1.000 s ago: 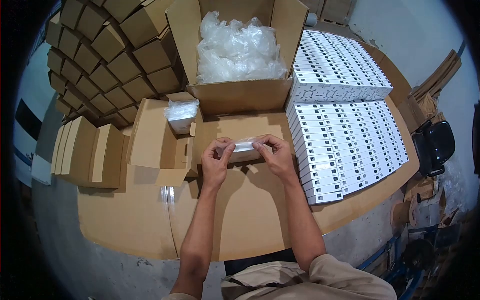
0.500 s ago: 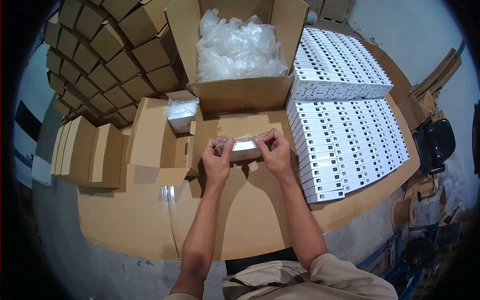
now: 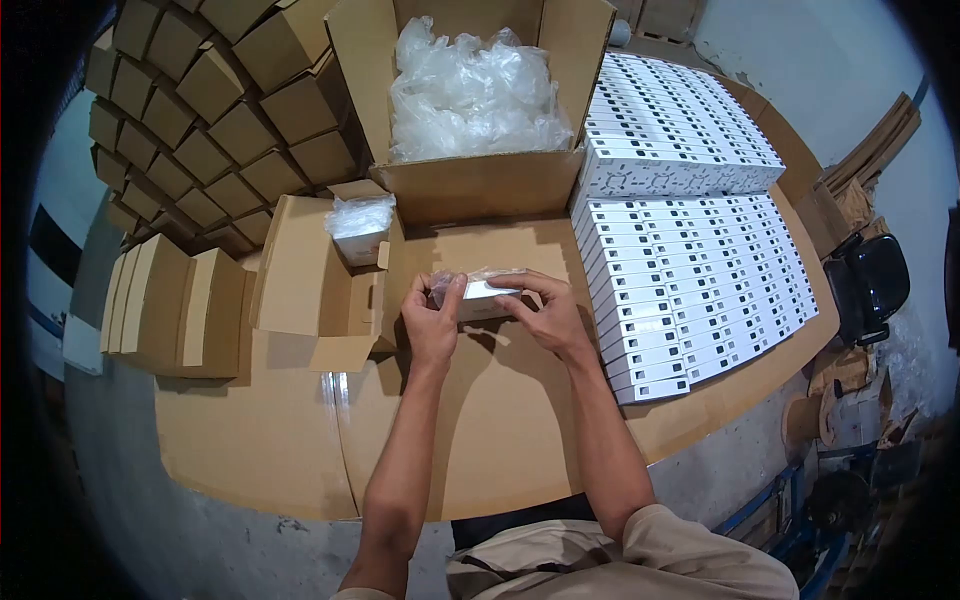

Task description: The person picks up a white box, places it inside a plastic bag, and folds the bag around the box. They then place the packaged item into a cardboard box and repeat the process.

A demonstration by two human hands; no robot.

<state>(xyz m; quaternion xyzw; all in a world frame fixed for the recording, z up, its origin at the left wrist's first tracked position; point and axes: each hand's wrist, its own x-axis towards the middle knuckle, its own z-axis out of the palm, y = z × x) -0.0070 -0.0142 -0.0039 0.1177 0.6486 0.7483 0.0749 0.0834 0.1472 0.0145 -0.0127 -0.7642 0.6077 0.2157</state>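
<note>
A small white box (image 3: 487, 305) in a clear plastic bag is held over the cardboard-covered table, its long side toward me. My left hand (image 3: 432, 325) pinches the bag and the box's left end between thumb and fingers. On the right end, my right hand (image 3: 550, 315) grips the same box, with its fingers over the top and the thumb at the near side. Loose film of the bag shows around my left fingertips. To the left stands an open brown carton (image 3: 322, 270), with bagged white boxes (image 3: 360, 228) packed at its far end.
A large open carton (image 3: 480, 190) full of clear plastic bags (image 3: 480, 90) stands behind my hands. Rows of white boxes (image 3: 700, 290) are stacked to the right. Closed brown cartons (image 3: 170, 305) stand at left, with more piled behind (image 3: 220, 130). A black chair (image 3: 870, 290) is far right.
My right hand has gone from pinching the bag's right corner to laying its fingers over the box's top. The bag film there now lies closer to the box. My left hand keeps its hold.
</note>
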